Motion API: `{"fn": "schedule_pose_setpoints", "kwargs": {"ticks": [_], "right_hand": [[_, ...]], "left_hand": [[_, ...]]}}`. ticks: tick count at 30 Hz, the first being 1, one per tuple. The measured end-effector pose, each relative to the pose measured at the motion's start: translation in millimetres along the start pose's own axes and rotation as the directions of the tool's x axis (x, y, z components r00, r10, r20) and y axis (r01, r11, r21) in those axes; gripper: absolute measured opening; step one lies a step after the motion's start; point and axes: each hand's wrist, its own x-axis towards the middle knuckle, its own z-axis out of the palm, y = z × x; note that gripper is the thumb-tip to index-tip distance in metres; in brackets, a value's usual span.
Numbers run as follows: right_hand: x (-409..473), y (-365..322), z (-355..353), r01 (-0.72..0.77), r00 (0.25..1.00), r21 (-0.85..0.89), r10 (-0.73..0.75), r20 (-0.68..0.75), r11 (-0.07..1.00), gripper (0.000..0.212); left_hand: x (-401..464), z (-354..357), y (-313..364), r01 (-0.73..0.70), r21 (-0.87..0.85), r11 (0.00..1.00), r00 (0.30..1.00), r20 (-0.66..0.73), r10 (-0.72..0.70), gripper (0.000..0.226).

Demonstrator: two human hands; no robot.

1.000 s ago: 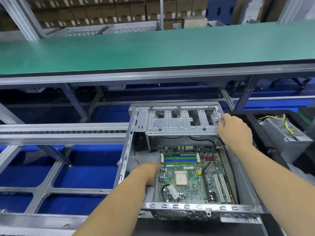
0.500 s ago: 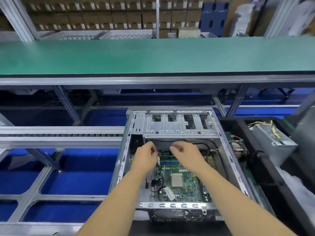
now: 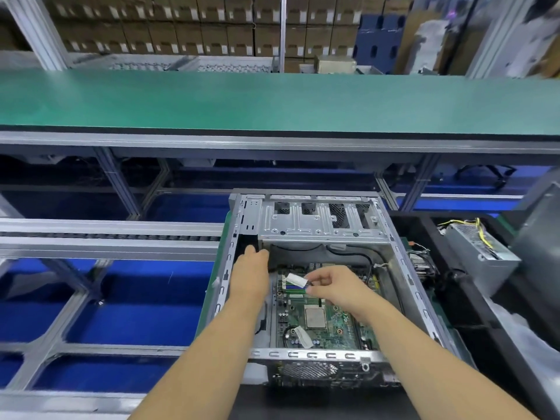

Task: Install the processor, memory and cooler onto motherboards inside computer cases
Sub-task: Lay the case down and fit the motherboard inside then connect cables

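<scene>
Right hand point(image 3: 336, 286) has left the drive cage, now pinches a white tab point(image 3: 295, 278) over the memory slots point(image 3: 294, 287); left hand point(image 3: 250, 275), fingers extended, braces beside it: memory step starting.

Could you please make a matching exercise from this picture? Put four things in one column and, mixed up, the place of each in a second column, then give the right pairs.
Things:
1. processor
2. power supply
3. left hand
4. white strip

Places:
A. outside the computer case, to its right
B. pinched by the right hand above the memory slots
C. by the case's left wall, fingers stretched forward
D. in the middle of the motherboard

Pairs: 1-D, 2-A, 3-C, 4-B
</scene>
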Motion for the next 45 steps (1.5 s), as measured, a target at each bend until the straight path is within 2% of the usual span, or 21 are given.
{"fn": "schedule_pose_setpoints", "kwargs": {"ticks": [2, 4, 6, 8, 10, 11, 12, 13, 15, 16, 17, 19, 21, 23, 28, 32, 38, 41, 45], "right_hand": [[-1, 1, 1, -0.001, 1.0, -0.076, 0.003, 0.021, 0.997, 0.018], [0, -1, 8, 0.012, 1.0, -0.048, -0.012, 0.019, 0.999, 0.02], [1, -3, 14, 0.026, 1.0, -0.028, -0.026, 0.003, 0.999, 0.018], [2, -2, 17, 0.039, 0.999, -0.076, -0.038, 0.012, 0.996, 0.017], [1, 1, 18, 0.035, 0.999, -0.126, -0.031, 0.034, 0.991, 0.016], [2, 2, 18, 0.027, 1.0, -0.126, -0.025, 0.015, 0.992, 0.018], [2, 4, 17, 0.018, 0.999, -0.103, -0.02, -0.027, 0.995, 0.02], [4, 5, 15, 0.013, 0.997, -0.066, -0.018, -0.081, 0.998, 0.02], [8, 8, 11, 0.011, 0.982, 0.008, -0.01, -0.188, 1.0, 0.02], [10, 9, 9, 0.013, 0.974, 0.039, -0.003, -0.225, 0.999, 0.021], [12, 11, 8, 0.016, 0.969, 0.063, 0.0, -0.249, 0.998, 0.022], [15, 12, 8, 0.026, 0.964, 0.081, -0.004, -0.264, 0.996, 0.024], [17, 11, 11, 0.042, 0.966, 0.088, -0.018, -0.259, 0.995, 0.025], [19, 9, 13, 0.051, 0.961, 0.053, -0.034, -0.275, 0.997, 0.025], [21, 5, 12, 0.042, 0.939, -0.052, -0.057, -0.339, 0.998, 0.026], [20, 2, 13, 0.053, 0.939, -0.008, -0.053, -0.341, 0.999, 0.026], [22, 1, 14, 0.073, 0.943, 0.011, -0.066, -0.327, 0.997, 0.027], [24, 2, 14, 0.07, 0.936, 0.023, -0.057, -0.348, 0.997, 0.029], [22, 3, 9, 0.063, 0.917, 0.064, -0.033, -0.397, 0.996, 0.024]], "left_hand": [[-2, -2, 1, -0.02, 0.08, 0.997, 0.999, 0.051, 0.016, 0.027], [-3, -3, 3, -0.002, 0.115, 0.993, 0.997, 0.077, -0.007, 0.031], [-3, -3, 2, 0.047, 0.179, 0.983, 0.979, 0.189, -0.081, 0.034], [-4, 0, 0, 0.039, 0.218, 0.975, 0.906, 0.404, -0.127, 0.033], [-9, 5, -1, -0.012, 0.186, 0.983, 0.778, 0.619, -0.107, 0.029], [-11, 8, 0, -0.022, 0.161, 0.987, 0.74, 0.666, -0.092, 0.03], [-10, 9, 0, -0.015, 0.132, 0.991, 0.748, 0.659, -0.077, 0.032], [-8, 8, 1, -0.001, 0.086, 0.996, 0.806, 0.59, -0.05, 0.034], [-4, 0, 5, -0.038, -0.058, 0.998, 0.939, 0.341, 0.056, 0.028], [-2, -2, 9, -0.091, -0.163, 0.982, 0.967, 0.223, 0.126, 0.02], [-1, -3, 13, -0.116, -0.275, 0.954, 0.966, 0.193, 0.173, 0.014], [-5, 1, 21, -0.069, -0.464, 0.883, 0.906, 0.342, 0.25, 0.012], [-11, 8, 27, 0.001, -0.519, 0.855, 0.797, 0.516, 0.312, 0.008], [-12, 13, 28, 0.039, -0.548, 0.835, 0.759, 0.56, 0.332, 0.011], [-7, 13, 26, 0.195, -0.692, 0.695, 0.78, 0.539, 0.318, 0.023], [-6, 17, 29, 0.293, -0.758, 0.582, 0.817, 0.515, 0.259, 0.013], [-4, 22, 33, 0.367, -0.777, 0.511, 0.815, 0.533, 0.226, 0.013], [-1, 22, 36, 0.386, -0.774, 0.502, 0.825, 0.533, 0.188, 0.013], [3, 22, 41, 0.456, -0.776, 0.435, 0.802, 0.57, 0.177, 0.012]]}}
